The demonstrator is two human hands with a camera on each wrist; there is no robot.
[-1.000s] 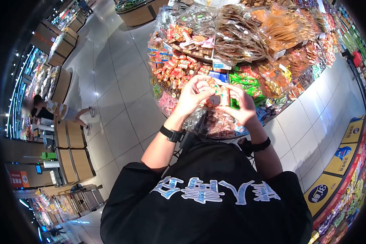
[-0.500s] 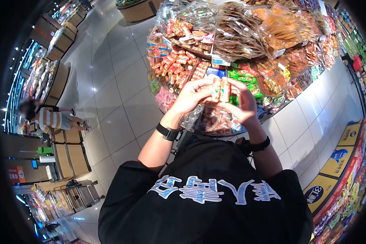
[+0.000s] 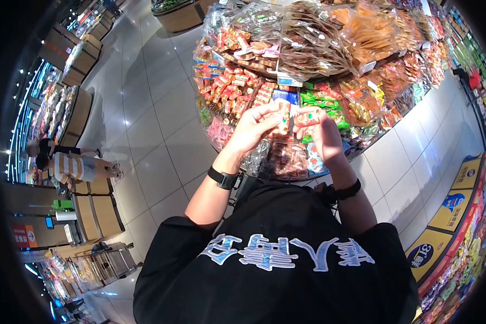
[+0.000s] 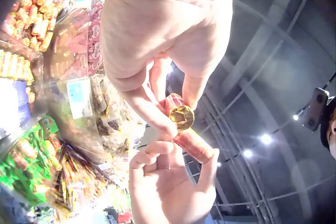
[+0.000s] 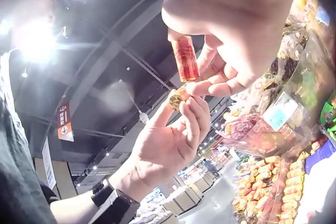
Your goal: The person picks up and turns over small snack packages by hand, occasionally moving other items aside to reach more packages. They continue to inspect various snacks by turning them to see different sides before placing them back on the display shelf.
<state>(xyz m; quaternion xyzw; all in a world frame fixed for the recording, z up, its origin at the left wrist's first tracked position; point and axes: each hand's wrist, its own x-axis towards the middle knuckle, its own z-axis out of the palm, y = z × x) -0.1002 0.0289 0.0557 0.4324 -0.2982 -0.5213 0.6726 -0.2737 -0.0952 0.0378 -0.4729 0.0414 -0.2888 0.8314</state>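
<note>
Over the near edge of a candy display, both hands are raised close together. My left hand (image 3: pixel 254 128) pinches a small wrapped candy roll (image 3: pixel 284 117) between thumb and fingers; its folded gold end (image 4: pixel 181 117) faces the left wrist camera. A second roll (image 3: pixel 308 117), in a red wrapper (image 5: pixel 186 58), is held by my right hand (image 3: pixel 326 137) at its two ends, between thumb and fingers. In the head view the left roll stands nearly upright and the right one lies crosswise. The fingertips of both hands are right beside each other.
Similar red-and-gold rolls (image 3: pixel 229 86) fill a display section left of my hands. Green packets (image 3: pixel 324 105) lie to the right, and bagged brown snacks (image 3: pixel 313 48) are heaped behind. People (image 3: pixel 73 164) stand by a counter at the left. Yellow-fronted shelving (image 3: pixel 443 216) lines the right.
Half a second ago the two rolls stood upright side by side; the right one is now turned crosswise and apart from the left one. People at the left have shifted.
</note>
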